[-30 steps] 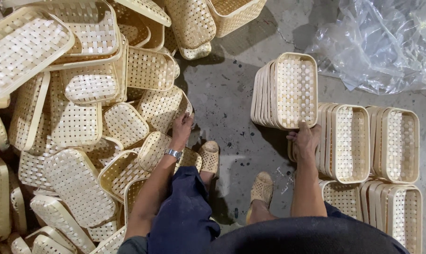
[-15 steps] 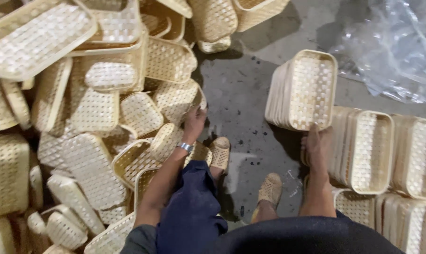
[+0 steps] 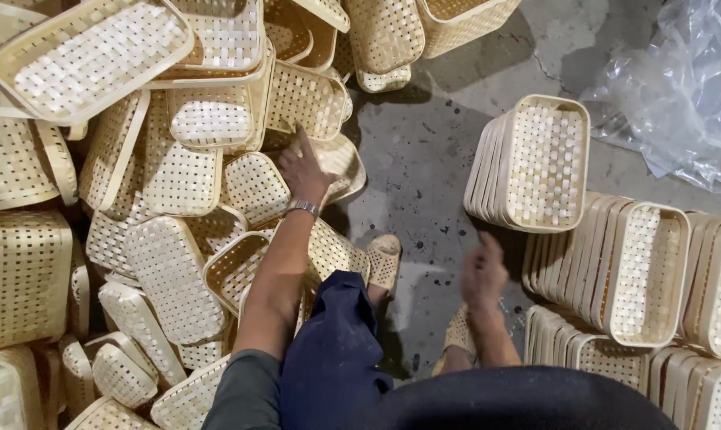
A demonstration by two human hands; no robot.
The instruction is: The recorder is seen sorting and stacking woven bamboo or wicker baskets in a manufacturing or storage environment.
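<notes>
a woven basket (image 3: 253, 187) in the floor's left heap lies under the left hand (image 3: 305, 171), fingers spread flat on it. the right hand (image 3: 481, 275) hangs empty, loosely open and blurred, near the stacked baskets (image 3: 535, 163).

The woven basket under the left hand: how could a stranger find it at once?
Start at the big loose heap of pale woven bamboo baskets on the left of the grey concrete floor. Follow the left hand, with its metal wristwatch, to the heap's right edge. The small basket under its fingers borders the bare floor.
</notes>
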